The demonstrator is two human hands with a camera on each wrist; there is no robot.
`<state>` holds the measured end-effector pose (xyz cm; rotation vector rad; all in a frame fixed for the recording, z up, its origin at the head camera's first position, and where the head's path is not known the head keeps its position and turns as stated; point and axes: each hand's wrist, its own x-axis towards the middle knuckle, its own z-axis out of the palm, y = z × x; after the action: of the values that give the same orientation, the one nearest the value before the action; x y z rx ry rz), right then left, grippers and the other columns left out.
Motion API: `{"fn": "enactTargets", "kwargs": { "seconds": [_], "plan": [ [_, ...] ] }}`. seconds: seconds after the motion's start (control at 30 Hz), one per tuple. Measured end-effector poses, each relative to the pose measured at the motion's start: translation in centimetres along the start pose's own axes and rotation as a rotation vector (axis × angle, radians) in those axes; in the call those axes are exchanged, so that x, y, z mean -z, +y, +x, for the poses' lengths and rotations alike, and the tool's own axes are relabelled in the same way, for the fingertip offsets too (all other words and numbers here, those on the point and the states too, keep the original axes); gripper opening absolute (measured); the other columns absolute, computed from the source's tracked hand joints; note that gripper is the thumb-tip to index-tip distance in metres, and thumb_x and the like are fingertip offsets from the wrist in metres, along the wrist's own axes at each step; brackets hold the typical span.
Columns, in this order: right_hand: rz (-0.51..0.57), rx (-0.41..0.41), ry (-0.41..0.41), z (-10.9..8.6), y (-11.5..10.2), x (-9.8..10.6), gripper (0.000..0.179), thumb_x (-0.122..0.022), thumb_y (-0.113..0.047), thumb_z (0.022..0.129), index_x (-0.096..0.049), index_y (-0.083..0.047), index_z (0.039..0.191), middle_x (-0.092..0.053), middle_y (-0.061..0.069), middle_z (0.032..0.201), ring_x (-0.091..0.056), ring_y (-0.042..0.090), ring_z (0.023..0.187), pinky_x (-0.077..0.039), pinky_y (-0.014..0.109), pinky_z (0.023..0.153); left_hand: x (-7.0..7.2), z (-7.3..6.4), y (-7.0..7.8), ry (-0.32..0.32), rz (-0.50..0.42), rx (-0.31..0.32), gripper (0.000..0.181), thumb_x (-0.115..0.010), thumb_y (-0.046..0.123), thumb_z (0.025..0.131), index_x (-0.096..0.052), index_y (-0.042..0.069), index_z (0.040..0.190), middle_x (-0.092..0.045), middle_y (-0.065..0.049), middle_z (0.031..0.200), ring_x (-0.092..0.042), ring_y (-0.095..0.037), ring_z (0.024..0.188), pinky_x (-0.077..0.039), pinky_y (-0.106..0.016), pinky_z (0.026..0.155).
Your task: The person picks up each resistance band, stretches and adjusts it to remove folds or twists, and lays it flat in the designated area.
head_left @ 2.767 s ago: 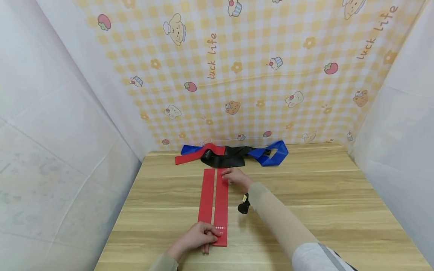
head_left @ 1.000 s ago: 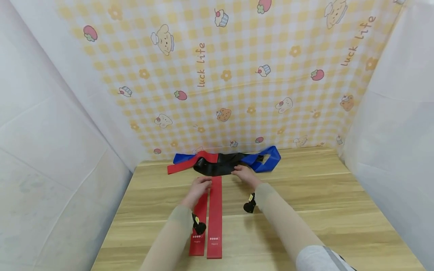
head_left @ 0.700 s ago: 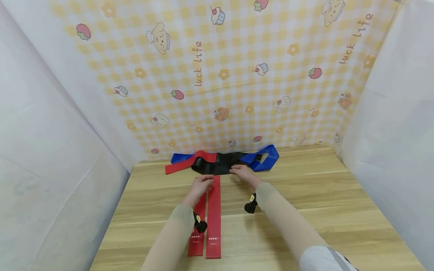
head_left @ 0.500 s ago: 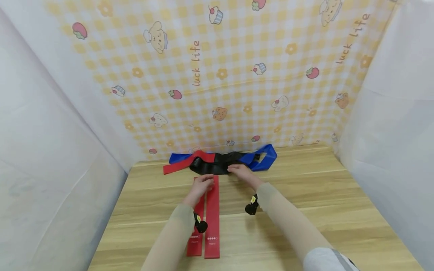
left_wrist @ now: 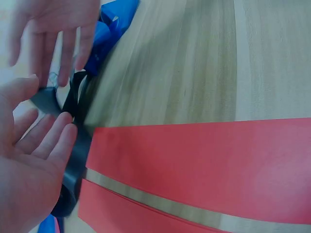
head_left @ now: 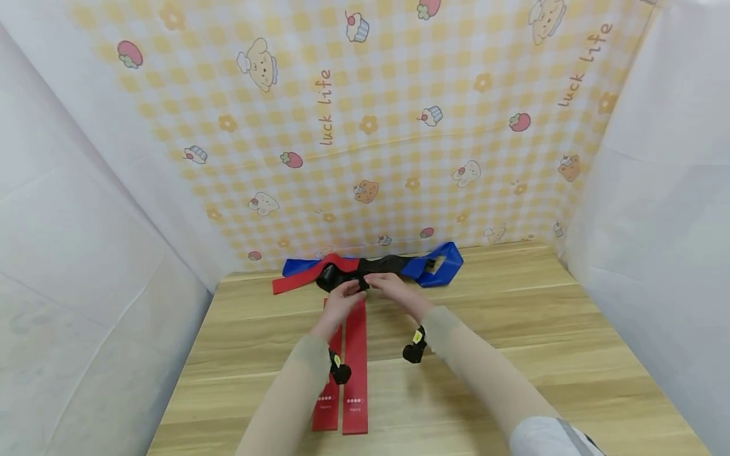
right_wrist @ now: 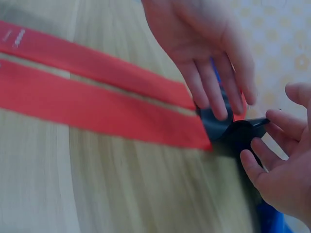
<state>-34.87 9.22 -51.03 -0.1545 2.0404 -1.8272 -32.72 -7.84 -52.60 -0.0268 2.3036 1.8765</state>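
Observation:
My left hand [head_left: 342, 304] reaches over the far ends of two flat red resistance bands, its fingers relaxed and apart in the left wrist view. Facing it, my right hand [head_left: 393, 288] has its fingertips at a raised edge of a black resistance band [right_wrist: 238, 130]; its thumb stands away from the fingers. The left fingertips hang close over the same black band, nothing gripped. The right-hand red band [head_left: 355, 367] and the left-hand red band [head_left: 326, 415] lie lengthwise side by side, a narrow gap between them, the latter partly under the left forearm.
Behind the hands lies a tangle: a red band [head_left: 296, 278] crosses the pile at left, and a blue band [head_left: 447, 266] loops at right. The wooden table [head_left: 513, 329] ends at a checked cloth [head_left: 388, 164], with white cloth walls at both sides.
Earlier the hands were on the right-hand red band; the left hand then moved to its far end. Lately the right hand has shifted left along the black band, lifting its edge, and the hands are closer.

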Motion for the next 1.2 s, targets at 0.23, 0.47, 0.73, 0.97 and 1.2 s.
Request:
{"fn": "enactTargets", "kwargs": {
  "seconds": [0.23, 0.47, 0.73, 0.97, 1.2],
  "plan": [
    [0.068, 0.023, 0.013, 0.2, -1.8, -1.6, 0.042, -0.053, -0.026, 0.101, -0.055, -0.001, 0.134, -0.05, 0.015, 0.141, -0.044, 0.029, 0.13, -0.035, 0.051, 0.106, -0.1, 0.4, 1.9, 0.153, 0.213, -0.048, 0.051, -0.075, 0.03, 0.085, -0.057, 0.01, 0.128, -0.063, -0.011, 0.118, -0.063, -0.026, 0.104, -0.053, -0.041, 0.083],
    [0.082, 0.032, 0.007, 0.5, -3.2, -2.9, 0.04, -0.052, -0.028, 0.101, -0.06, 0.0, 0.129, -0.056, 0.012, 0.133, -0.049, 0.028, 0.125, -0.037, 0.05, 0.105, 1.0, 0.6, 2.9, 0.25, 0.332, -0.115, 0.035, -0.069, 0.027, 0.09, -0.058, 0.009, 0.118, -0.065, -0.01, 0.106, -0.063, -0.025, 0.093, -0.052, -0.04, 0.075],
    [0.147, 0.035, -0.011, 0.6, -3.3, -3.6, 0.043, -0.051, -0.027, 0.101, -0.053, -0.002, 0.136, -0.048, 0.015, 0.142, -0.041, 0.035, 0.133, -0.035, 0.053, 0.105, 2.7, 0.9, 4.2, 0.321, 0.226, -0.148, 0.021, -0.056, 0.009, 0.097, -0.063, 0.004, 0.117, -0.066, -0.014, 0.099, -0.068, -0.03, 0.083, -0.055, -0.033, 0.065],
    [0.231, 0.004, -0.027, 0.8, -1.9, -3.3, 0.048, -0.046, -0.024, 0.104, -0.04, 0.001, 0.144, -0.036, 0.021, 0.149, -0.034, 0.041, 0.136, -0.029, 0.057, 0.108, 4.7, 1.1, 5.7, 0.402, 0.108, -0.235, 0.021, -0.056, 0.004, 0.095, -0.064, -0.002, 0.113, -0.064, -0.02, 0.096, -0.07, -0.031, 0.074, -0.057, -0.041, 0.069],
    [0.286, -0.031, -0.053, 1.2, -1.3, -3.1, 0.049, -0.042, -0.026, 0.105, -0.039, 0.002, 0.145, -0.038, 0.023, 0.148, -0.037, 0.042, 0.133, -0.028, 0.055, 0.108, 5.5, 1.1, 7.3, 0.332, 0.003, -0.243, 0.024, -0.055, 0.007, 0.097, -0.061, 0.001, 0.12, -0.062, -0.016, 0.105, -0.066, -0.013, 0.069, -0.057, -0.028, 0.067]
  ]
}}
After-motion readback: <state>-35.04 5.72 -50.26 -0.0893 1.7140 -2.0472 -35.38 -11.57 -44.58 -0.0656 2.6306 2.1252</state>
